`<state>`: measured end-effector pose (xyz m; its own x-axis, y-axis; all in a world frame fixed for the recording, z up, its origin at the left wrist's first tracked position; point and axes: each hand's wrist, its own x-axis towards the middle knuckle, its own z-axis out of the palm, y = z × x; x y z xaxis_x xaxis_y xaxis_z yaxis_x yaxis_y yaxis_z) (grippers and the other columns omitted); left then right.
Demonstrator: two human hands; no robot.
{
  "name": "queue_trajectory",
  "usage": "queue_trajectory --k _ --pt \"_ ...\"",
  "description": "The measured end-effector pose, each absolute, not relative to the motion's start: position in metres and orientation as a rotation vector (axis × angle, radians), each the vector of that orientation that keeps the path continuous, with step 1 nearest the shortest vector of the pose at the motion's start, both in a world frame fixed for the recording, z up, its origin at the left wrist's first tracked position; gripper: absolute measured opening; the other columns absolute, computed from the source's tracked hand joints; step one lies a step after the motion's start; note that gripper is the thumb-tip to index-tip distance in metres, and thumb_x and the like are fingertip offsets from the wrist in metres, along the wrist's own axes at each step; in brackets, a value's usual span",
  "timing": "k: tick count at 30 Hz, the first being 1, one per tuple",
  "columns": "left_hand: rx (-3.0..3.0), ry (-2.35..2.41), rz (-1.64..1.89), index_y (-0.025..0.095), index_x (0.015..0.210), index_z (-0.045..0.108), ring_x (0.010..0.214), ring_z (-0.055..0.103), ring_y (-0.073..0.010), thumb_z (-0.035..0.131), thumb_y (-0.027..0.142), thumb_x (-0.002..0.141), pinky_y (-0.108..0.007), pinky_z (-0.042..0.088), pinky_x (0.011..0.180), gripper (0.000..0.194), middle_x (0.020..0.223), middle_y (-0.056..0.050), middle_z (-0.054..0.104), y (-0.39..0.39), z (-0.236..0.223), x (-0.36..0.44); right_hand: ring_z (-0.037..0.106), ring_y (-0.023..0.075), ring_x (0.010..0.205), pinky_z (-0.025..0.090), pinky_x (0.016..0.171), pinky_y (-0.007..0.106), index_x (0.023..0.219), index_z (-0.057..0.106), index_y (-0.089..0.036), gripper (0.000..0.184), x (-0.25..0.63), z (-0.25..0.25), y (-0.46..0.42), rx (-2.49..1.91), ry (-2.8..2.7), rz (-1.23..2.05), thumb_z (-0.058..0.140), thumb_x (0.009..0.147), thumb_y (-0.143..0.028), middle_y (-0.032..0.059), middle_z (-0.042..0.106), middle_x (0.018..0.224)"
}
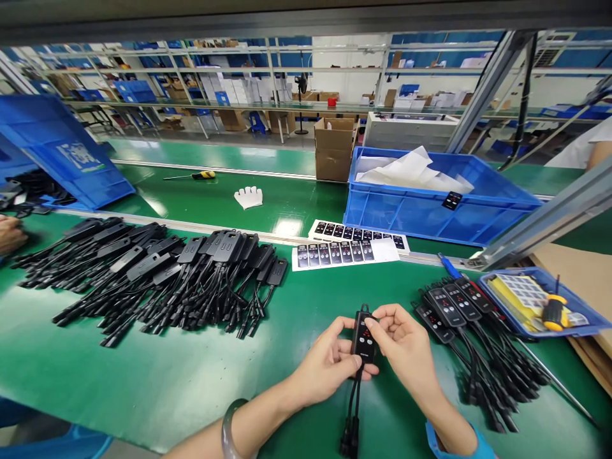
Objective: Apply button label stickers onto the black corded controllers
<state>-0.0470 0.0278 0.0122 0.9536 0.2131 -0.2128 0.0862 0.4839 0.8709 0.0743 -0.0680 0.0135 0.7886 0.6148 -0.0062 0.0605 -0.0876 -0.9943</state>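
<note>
A small black controller box (362, 347) with two cable leads hangs upright in my left hand (329, 363), its thumb on the lower face and fingers behind. The face carries a black label with red marks and two pale buttons. My right hand (401, 341) is closed at the upper right of the same box, thumb pressed on the label and fingers curled at the edge. Sheets of matching labels (335, 253) lie just beyond the hands. To the left spreads a large pile of unlabelled controllers (224, 247); on the right lies a group of labelled controllers (447, 306).
A blue crate (430, 213) with white paper stands behind the label sheets. At right, a small blue tray (521, 328) holds a yellow-black screwdriver (554, 312). A white glove (248, 197) lies farther back. Another person's hand (10, 234) shows at the left edge.
</note>
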Motion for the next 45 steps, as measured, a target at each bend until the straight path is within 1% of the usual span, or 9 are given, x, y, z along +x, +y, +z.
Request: queue_trajectory --k 4,9,13,16,22,27,32,36,45 --pt "1.046 0.329 0.075 0.018 0.105 0.042 0.079 0.070 -0.0213 0.072 0.032 0.072 -0.034 0.054 0.074 0.047 0.085 -0.005 0.067 0.028 0.012 -0.046 0.050 0.0116 0.057 0.046 0.049 0.021 0.106 0.049 -0.023 0.044 0.080 0.008 -0.068 -1.607 -0.609 0.478 0.071 0.072 -0.040 -0.0061 0.046 0.068" --pt "0.969 0.397 0.112 0.017 0.103 0.044 0.073 0.070 -0.0224 0.060 0.037 0.079 -0.038 0.055 0.072 0.035 0.082 -0.006 0.068 0.033 0.013 -0.045 0.057 0.0167 0.074 0.052 0.062 0.029 0.111 0.052 -0.021 0.040 0.080 0.000 -0.066 -1.594 -0.778 0.721 0.063 0.077 -0.039 0.0014 0.057 0.084" --pt "0.920 0.412 0.151 0.018 0.100 0.045 0.070 0.069 -0.0205 0.054 0.041 0.083 -0.033 0.054 0.066 0.030 0.083 -0.008 0.069 0.037 0.012 -0.044 0.060 0.0214 0.088 0.053 0.078 0.036 0.130 0.043 -0.021 0.068 0.070 -0.003 -0.066 -1.627 -0.901 0.804 0.070 0.070 -0.034 0.0069 0.062 0.107" --pt "0.922 0.409 0.176 0.018 0.104 0.044 0.074 0.069 -0.0205 0.055 0.043 0.084 -0.029 0.052 0.064 0.034 0.083 -0.007 0.069 0.037 0.011 -0.042 0.056 0.0250 0.110 0.048 0.092 0.039 0.143 0.030 -0.023 0.088 0.066 -0.004 -0.067 -1.617 -0.959 0.826 0.073 0.067 -0.033 0.0096 0.053 0.132" --pt "1.130 0.423 0.190 0.019 0.106 0.039 0.065 0.069 -0.0197 0.057 0.051 0.082 -0.031 0.054 0.061 0.044 0.077 -0.004 0.068 0.034 0.000 -0.040 0.044 0.0218 0.128 0.034 0.108 0.041 0.140 0.039 -0.021 0.052 0.071 -0.016 -0.067 -1.595 -0.970 0.716 0.040 0.092 -0.039 0.0081 0.049 0.139" --pt "1.165 0.424 0.204 0.019 0.103 0.039 0.062 0.068 -0.0194 0.057 0.053 0.081 -0.032 0.054 0.060 0.044 0.075 -0.003 0.068 0.035 -0.005 -0.039 0.053 0.0238 0.118 0.042 0.102 0.044 0.141 0.038 -0.019 0.050 0.066 -0.027 -0.065 -1.689 -1.072 0.546 0.036 0.093 -0.034 0.0112 0.056 0.130" --pt "1.016 0.350 0.220 0.020 0.126 0.033 0.085 0.068 -0.0222 0.049 0.056 0.086 -0.038 0.052 0.079 0.057 0.097 -0.010 0.068 0.039 -0.001 -0.041 0.058 0.0258 0.105 0.054 0.085 0.039 0.147 0.023 -0.023 0.063 0.060 -0.008 -0.065 -1.872 -1.252 0.230 0.047 0.089 -0.031 0.0120 0.056 0.119" --pt "1.346 0.330 0.248 0.020 0.132 0.033 0.103 0.063 -0.0239 0.040 0.056 0.090 -0.042 0.048 0.091 0.056 0.116 -0.015 0.063 0.050 0.000 -0.044 0.058 0.0244 0.105 0.051 0.089 0.035 0.140 0.033 -0.017 0.051 0.093 0.031 -0.077 -2.207 -1.271 -0.104 0.039 0.091 -0.027 0.0136 0.051 0.118" --pt "2.678 0.561 0.456 0.012 0.136 0.037 0.140 0.017 -0.0312 0.047 0.030 0.088 -0.051 0.024 0.112 0.052 0.150 -0.019 0.024 0.119 -0.013 -0.027 0.063 0.0292 0.083 0.048 0.071 0.036 0.114 0.056 0.001 0.040 0.206 0.049 -0.130 -3.015 -0.942 -0.346 0.041 0.077 0.002 0.0223 0.059 0.097"
